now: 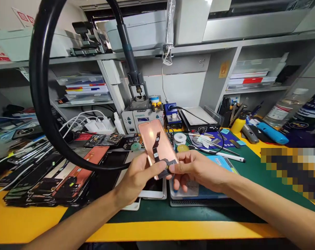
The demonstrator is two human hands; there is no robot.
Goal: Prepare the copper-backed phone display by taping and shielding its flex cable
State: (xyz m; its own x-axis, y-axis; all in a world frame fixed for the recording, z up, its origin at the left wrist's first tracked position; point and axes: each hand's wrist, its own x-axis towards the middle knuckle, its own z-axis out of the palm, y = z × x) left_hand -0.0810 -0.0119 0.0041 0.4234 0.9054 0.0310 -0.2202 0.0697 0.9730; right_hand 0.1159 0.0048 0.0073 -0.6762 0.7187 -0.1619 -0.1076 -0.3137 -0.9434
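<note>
A phone screen panel with a copper-coloured back is held up, tilted, over the middle of the bench. A black flex cable runs down its back to a dark strip at the lower end. My left hand grips the panel's lower left side, thumb on the dark strip. At the lower right corner, my right hand has thumb and fingers closed on the panel's end; the exact pinch is partly hidden. Beneath the hands lie white-framed tablets and a blue flat item.
Stacked phone screens fill the left side. A thick black hose loops in front. Behind stand a grey rework station, a solder spool and a hot plate. A yellow bottle is at the right.
</note>
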